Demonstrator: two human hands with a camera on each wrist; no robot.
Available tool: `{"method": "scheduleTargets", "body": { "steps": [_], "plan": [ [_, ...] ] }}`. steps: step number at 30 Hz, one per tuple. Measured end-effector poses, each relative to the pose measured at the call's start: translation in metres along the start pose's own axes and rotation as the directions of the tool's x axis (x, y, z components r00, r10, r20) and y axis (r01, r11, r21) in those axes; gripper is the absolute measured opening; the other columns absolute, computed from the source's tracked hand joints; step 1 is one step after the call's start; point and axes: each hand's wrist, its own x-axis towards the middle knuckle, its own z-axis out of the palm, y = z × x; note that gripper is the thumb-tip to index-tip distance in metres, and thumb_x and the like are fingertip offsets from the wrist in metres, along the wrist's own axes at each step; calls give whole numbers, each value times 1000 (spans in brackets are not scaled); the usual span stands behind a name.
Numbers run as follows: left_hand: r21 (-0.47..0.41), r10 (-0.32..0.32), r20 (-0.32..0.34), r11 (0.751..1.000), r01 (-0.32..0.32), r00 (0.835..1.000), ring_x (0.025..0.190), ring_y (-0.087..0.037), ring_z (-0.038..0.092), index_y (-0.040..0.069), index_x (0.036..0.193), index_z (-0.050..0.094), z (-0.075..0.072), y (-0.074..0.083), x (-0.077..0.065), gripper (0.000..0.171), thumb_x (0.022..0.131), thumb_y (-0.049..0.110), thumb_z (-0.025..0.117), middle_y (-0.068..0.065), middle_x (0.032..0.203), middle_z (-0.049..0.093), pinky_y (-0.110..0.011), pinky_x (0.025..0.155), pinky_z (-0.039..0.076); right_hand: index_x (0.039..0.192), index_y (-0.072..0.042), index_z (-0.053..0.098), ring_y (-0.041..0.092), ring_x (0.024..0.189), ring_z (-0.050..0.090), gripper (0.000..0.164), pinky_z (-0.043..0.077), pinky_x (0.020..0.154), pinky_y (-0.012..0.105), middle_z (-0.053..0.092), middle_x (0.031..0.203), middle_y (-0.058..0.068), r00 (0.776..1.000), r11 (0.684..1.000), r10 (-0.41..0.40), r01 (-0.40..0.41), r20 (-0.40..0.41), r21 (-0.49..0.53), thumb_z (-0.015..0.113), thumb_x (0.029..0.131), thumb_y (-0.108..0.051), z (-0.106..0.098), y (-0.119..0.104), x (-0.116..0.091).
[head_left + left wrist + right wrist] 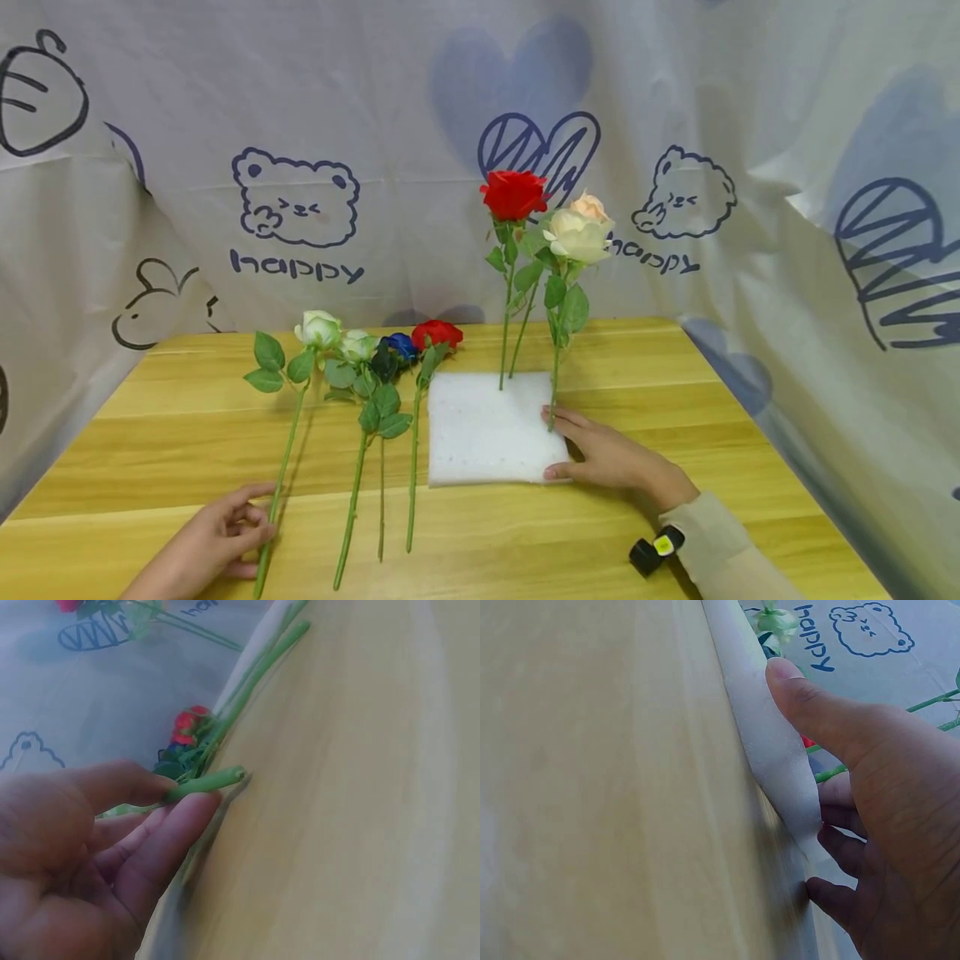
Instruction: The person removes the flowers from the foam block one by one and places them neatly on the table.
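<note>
My left hand point(217, 537) pinches the lower stem of a pale greenish-white rose point(320, 330) at the left of the table. In the left wrist view the cut end of this stem point(217, 780) juts out past thumb and fingers. My right hand point(615, 458) holds the right side of a white foam block point(487, 433), its thumb at the near corner and its fingers farther back. Upright in the block stand a red rose point(515, 197) and a cream rose point(577, 235), with a peach rose point(590, 206) behind the cream one.
Between the left hand and the block lie another pale rose point(357, 345), a blue rose point(401, 345) and a red rose point(437, 334), stems towards me. A black strap device point(654, 552) sits by the right sleeve. A printed curtain point(420, 108) hangs behind the wooden table point(510, 542).
</note>
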Motion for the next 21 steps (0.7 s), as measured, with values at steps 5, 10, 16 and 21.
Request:
{"method": "scheduleTargets", "body": {
  "steps": [5, 10, 16, 21],
  "plan": [
    [-1, -34, -3, 999, 34, 999, 91, -23, 61, -15, 146, 18, 2, -1, 1, 73, 98, 17, 62, -11, 105, 55, -43, 70, 59, 157, -15, 24, 37, 139, 33, 95, 33, 110, 54, 22, 160, 11, 1000, 1000, 2, -2, -1, 2, 55, 86, -70, -1, -1, 0],
    [3, -55, -2, 998, 55, 998, 94, -23, 61, -16, 146, 19, 2, -1, 2, 72, 99, 18, 61, -11, 106, 54, -43, 70, 59, 157, -15, 23, 36, 139, 33, 95, 33, 110, 53, 22, 160, 10, 1000, 1000, 8, -8, 2, -5, 55, 86, -70, 0, -1, 0],
    [72, -77, -42, 994, 80, 996, 89, -22, 60, -16, 145, 27, 5, 1, 2, 65, 98, 15, 59, -10, 101, 55, -41, 67, 58, 157, -14, 23, 36, 139, 32, 94, 33, 110, 53, 22, 159, 12, 1000, 1000, 5, -5, -3, -5, 58, 87, -67, 0, -1, 0],
    [181, -70, -101, 979, 88, 992, 79, -21, 57, -17, 141, 35, 11, 4, 3, 57, 96, 9, 58, -7, 90, 57, -36, 62, 57, 156, -13, 24, 35, 140, 31, 94, 32, 111, 52, 22, 159, 12, 1000, 1000, 2, -2, -4, 0, 57, 87, -68, -1, -2, 0]
  ]
}}
